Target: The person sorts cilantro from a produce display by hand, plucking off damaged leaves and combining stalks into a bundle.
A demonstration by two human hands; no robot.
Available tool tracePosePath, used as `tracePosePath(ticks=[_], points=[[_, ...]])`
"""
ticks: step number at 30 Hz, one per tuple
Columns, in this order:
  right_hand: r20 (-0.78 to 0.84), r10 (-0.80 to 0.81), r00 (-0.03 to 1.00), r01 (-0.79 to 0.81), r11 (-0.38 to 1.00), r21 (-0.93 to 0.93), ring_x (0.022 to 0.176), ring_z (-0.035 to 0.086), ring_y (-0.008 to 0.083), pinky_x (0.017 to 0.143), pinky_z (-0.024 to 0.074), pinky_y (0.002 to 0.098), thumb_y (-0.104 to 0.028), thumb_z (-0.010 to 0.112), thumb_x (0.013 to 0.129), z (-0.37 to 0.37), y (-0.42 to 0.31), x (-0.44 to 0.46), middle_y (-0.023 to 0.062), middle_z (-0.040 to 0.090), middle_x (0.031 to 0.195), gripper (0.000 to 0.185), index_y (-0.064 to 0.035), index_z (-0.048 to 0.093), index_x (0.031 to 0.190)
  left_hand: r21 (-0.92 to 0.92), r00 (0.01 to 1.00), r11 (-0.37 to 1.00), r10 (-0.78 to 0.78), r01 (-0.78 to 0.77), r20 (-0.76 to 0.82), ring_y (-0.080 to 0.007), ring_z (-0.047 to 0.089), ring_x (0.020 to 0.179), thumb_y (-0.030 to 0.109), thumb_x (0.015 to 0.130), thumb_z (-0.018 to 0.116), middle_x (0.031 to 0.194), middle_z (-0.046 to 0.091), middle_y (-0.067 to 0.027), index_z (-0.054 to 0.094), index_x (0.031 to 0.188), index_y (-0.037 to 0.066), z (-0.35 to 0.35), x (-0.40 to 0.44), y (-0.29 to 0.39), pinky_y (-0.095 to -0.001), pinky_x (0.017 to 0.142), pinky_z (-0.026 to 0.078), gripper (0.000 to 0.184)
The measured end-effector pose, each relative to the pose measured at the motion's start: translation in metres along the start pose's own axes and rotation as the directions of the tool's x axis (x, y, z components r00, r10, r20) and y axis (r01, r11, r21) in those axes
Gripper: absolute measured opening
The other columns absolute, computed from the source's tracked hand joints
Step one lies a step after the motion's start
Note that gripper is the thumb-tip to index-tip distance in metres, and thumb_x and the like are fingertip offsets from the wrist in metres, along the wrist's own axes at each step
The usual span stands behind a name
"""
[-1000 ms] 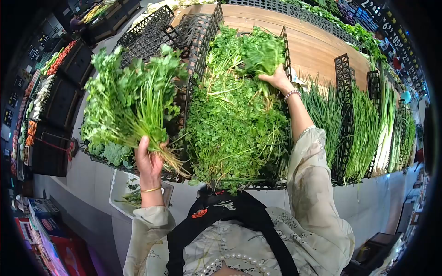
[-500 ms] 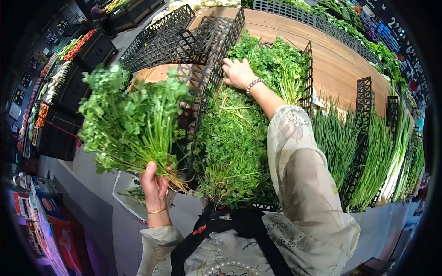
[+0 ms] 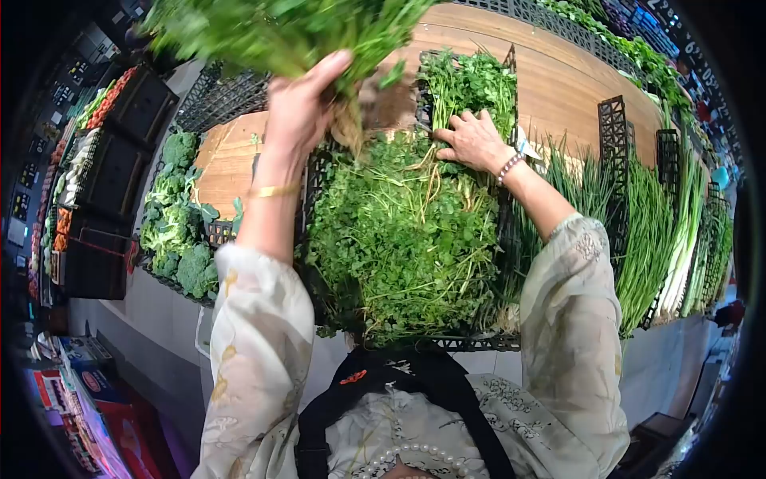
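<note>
A large bunch of leafy green herbs (image 3: 271,32) is raised at the top left, blurred by motion. My left hand (image 3: 303,108) is closed around its stems, with the roots hanging below. At the upper part of the middle crate, my right hand (image 3: 472,142) lies with its fingers spread on the herbs, at the stems of an upper bunch (image 3: 471,88). Loose herbs (image 3: 399,239) fill the crate in front of me. Between the left bunch and the upper bunch, a strip of the crate is partly hidden.
Broccoli (image 3: 195,267) lies in a crate on the left. Long green onions (image 3: 645,231) and leeks (image 3: 688,231) stand between black dividers (image 3: 614,152) on the right. Bare wooden shelf (image 3: 558,92) shows behind, and vegetable racks (image 3: 116,152) stand at the far left.
My left hand has lifted the bunch up and towards the middle, uncovering the broccoli. My right hand has moved from the crate's left divider to the right, onto the herbs.
</note>
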State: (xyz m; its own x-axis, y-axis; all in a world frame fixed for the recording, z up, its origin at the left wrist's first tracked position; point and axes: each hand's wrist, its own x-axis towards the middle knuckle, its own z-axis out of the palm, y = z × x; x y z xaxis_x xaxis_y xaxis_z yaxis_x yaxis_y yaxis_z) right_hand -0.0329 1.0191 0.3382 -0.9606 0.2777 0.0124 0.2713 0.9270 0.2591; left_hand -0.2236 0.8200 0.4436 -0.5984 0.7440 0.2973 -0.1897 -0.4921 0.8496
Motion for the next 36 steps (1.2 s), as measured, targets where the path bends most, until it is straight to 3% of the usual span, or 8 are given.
tracePosePath(ticks=[4, 7, 12, 17, 25, 31, 33, 36], points=[[-0.065, 0.099, 0.993, -0.092, 0.990, 0.102, 0.101, 0.053, 0.0205, 0.084, 0.0372, 0.0426, -0.046, 0.053, 0.090, 0.005, 0.005, -0.017, 0.0041, 0.061, 0.100, 0.036, -0.0226, 0.061, 0.116, 0.060, 0.998, 0.996, -0.064, 0.063, 0.012, -0.0214, 0.065, 0.086, 0.006, 0.080, 0.072, 0.097, 0.064, -0.0174, 0.059, 0.102, -0.008, 0.013, 0.079, -0.087, -0.0332, 0.074, 0.059, 0.029], [-0.145, 0.131, 0.981, -0.109, 0.982, 0.152, 0.100, 0.053, 0.0190, 0.082, 0.0359, 0.0393, -0.036, 0.054, 0.091, 0.022, 0.008, -0.025, 0.0033, 0.061, 0.098, 0.030, -0.0235, 0.062, 0.117, 0.478, 0.960, 0.854, -0.078, 0.204, -0.270, -0.0264, 0.065, 0.084, 0.004, 0.072, 0.078, 0.095, 0.065, -0.0171, 0.051, 0.109, -0.011, -0.048, 0.115, -0.206, -0.0364, 0.079, 0.054, 0.048], [-0.216, 0.114, 0.970, -0.060, 0.969, 0.240, 0.097, 0.053, 0.0189, 0.081, 0.0347, 0.0376, -0.031, 0.057, 0.090, 0.038, 0.018, -0.029, 0.0030, 0.059, 0.096, 0.031, -0.0245, 0.061, 0.119, 0.511, 0.871, 0.710, -0.440, 0.485, -0.217, -0.0212, 0.065, 0.074, 0.009, 0.069, 0.081, 0.089, 0.067, -0.0164, 0.059, 0.094, -0.012, -0.064, 0.106, -0.190, -0.0318, 0.061, 0.053, 0.039], [-0.267, 0.084, 0.960, -0.020, 0.972, 0.233, 0.097, 0.053, 0.0204, 0.084, 0.0341, 0.0386, -0.027, 0.058, 0.089, 0.038, 0.018, -0.028, 0.0034, 0.058, 0.096, 0.031, -0.0231, 0.060, 0.120, 0.978, 0.969, 0.117, -0.199, 0.174, -0.149, -0.0261, 0.065, 0.091, 0.027, 0.065, 0.081, 0.099, 0.065, -0.0257, 0.058, 0.102, -0.011, -0.052, 0.066, -0.140, -0.0365, 0.082, 0.050, 0.057], [-0.281, 0.083, 0.956, -0.002, 0.960, 0.279, 0.099, 0.052, 0.0216, 0.087, 0.0337, 0.0391, -0.026, 0.059, 0.088, 0.036, 0.016, -0.029, 0.0048, 0.057, 0.098, 0.032, -0.0216, 0.060, 0.119, 0.951, 0.946, -0.253, 0.222, -0.180, 0.238, -0.0452, 0.031, 0.129, 0.034, 0.068, 0.082, 0.142, 0.029, -0.0288, 0.031, 0.139, 0.008, 0.002, 0.039, -0.122, -0.0541, 0.102, 0.033, 0.091], [-0.278, 0.093, 0.956, -0.005, 0.953, 0.304, 0.101, 0.052, 0.0213, 0.089, 0.0336, 0.0387, -0.026, 0.061, 0.087, 0.037, 0.017, -0.033, 0.0048, 0.058, 0.098, 0.033, -0.0198, 0.060, 0.119, 0.783, 0.887, -0.480, 0.023, -0.395, 0.461, -0.0495, 0.029, 0.131, 0.043, 0.079, 0.068, 0.144, 0.036, -0.0175, 0.038, 0.139, 0.023, 0.005, 0.084, -0.175, -0.0599, 0.108, 0.022, 0.070], [-0.286, 0.076, 0.955, 0.012, 0.956, 0.295, 0.102, 0.052, 0.0213, 0.089, 0.0338, 0.0398, -0.025, 0.061, 0.086, 0.037, 0.018, -0.035, 0.0051, 0.058, 0.099, 0.034, -0.0187, 0.060, 0.119, 0.674, 0.766, -0.427, -0.075, -0.603, 0.638, -0.0443, 0.030, 0.133, 0.038, 0.084, 0.064, 0.144, 0.038, -0.0139, 0.042, 0.136, 0.022, -0.003, 0.098, -0.188, -0.0595, 0.107, 0.024, 0.059], [-0.265, 0.086, 0.960, 0.002, 0.949, 0.315, 0.102, 0.052, 0.0217, 0.089, 0.0340, 0.0405, -0.023, 0.061, 0.085, 0.039, 0.018, -0.033, 0.0051, 0.058, 0.099, 0.034, -0.0182, 0.059, 0.118, 0.901, 0.887, -0.148, 0.169, -0.409, 0.430, -0.0435, 0.045, 0.119, 0.030, 0.087, 0.060, 0.140, 0.038, -0.0166, 0.047, 0.131, 0.016, -0.047, 0.132, -0.217, -0.0507, 0.093, 0.045, 0.048]])
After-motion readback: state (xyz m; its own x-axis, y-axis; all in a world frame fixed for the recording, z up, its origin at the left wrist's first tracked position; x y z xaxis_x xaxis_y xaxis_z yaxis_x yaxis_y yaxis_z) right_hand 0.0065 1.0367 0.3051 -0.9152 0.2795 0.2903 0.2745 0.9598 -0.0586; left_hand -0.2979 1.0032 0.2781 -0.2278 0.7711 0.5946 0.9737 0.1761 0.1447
